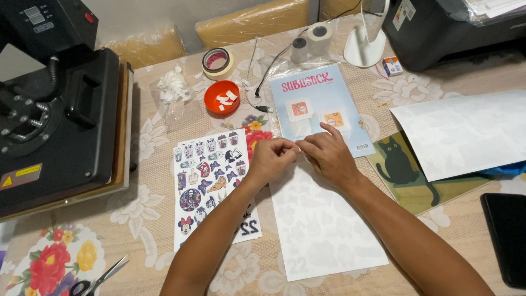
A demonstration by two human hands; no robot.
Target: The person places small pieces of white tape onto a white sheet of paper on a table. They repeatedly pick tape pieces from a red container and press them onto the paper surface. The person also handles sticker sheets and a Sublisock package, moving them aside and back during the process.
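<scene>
Both hands, the left hand (pixel 272 159) and the right hand (pixel 327 153), pinch the top edge of the white sheet (pixel 320 225); peeling goes best slowly, with the sheet kept flat on the table (pixel 466 219).

A flat light-blue packet (pixel 320 107) in clear wrap lies right of the black heat press (pixel 60 120). A yellow warning label (pixel 21 176) sits on the press's front corner, a grey display (pixel 34 13) on its top. A small orange-and-blue box (pixel 392 66) lies far right of the press.
</scene>
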